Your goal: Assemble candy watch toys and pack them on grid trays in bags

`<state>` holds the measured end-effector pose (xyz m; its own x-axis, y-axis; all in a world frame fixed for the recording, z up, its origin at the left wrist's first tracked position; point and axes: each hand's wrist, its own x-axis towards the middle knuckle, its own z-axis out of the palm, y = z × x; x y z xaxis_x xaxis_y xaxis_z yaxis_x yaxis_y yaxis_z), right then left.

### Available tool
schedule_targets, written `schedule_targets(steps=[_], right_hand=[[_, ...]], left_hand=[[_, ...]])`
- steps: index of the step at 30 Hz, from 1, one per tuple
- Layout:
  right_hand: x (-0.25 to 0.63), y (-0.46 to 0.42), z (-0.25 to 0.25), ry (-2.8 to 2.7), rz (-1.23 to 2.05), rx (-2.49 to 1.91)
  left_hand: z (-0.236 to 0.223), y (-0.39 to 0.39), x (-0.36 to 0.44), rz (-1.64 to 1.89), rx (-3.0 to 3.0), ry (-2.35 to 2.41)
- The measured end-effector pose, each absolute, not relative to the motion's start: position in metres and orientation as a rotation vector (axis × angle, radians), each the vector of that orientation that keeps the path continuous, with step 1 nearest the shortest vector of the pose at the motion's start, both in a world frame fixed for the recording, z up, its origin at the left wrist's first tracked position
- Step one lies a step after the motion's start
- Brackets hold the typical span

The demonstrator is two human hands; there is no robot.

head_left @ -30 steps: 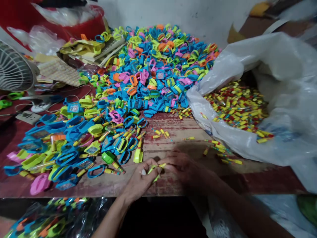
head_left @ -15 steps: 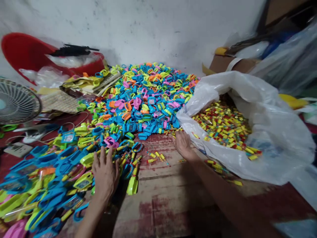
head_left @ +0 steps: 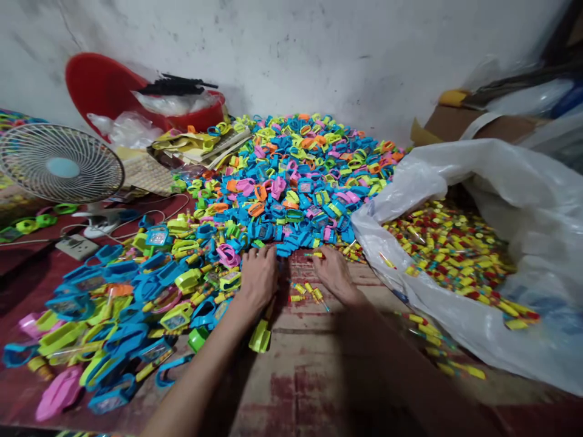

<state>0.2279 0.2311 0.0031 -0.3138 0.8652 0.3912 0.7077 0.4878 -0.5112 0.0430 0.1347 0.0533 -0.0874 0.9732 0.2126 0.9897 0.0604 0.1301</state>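
Left hand [head_left: 259,279] swung inward to pile [head_left: 291,194] — fingers together; right hand's [head_left: 334,273] at yellow tube [head_left: 317,255] (pinch unclear).

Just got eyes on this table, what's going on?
The left hand reaches to the near edge of a heap of colourful plastic watches. The right hand is beside it, fingertips at a small yellow tube. More tubes fill an open white bag on the right.

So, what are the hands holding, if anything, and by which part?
It cannot be told: the right hand has fingertips at a small yellow tube; the left hand's are hidden.
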Motion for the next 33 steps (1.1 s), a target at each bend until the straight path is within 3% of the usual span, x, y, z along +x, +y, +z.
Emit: schedule_targets(steps=[9, 19, 25, 31, 33], right_hand=[[0.255, 0.196, 0.01, -1.851, 0.818, -1.136], [0.243, 0.173, 0.022, -2.041, 0.648, -1.119], [0.25, 0.136, 0.027, -2.21, 0.961, -0.938], [0.239, 0.098, 0.022, -1.974, 1.191, -0.971], [0.228, 0.087, 0.016, -1.885, 1.26, -0.923]], left_hand=[[0.038, 0.222, 0.045, -0.143, -2.187, -2.479], [0.083, 0.157, 0.075, -0.296, -2.601, -2.198], [0.074, 0.097, 0.066, -0.73, -2.65, -2.302], [0.05, 0.046, 0.069, -1.856, -2.483, -2.402], [0.043, 0.036, 0.075, -2.068, -2.239, -2.46]])
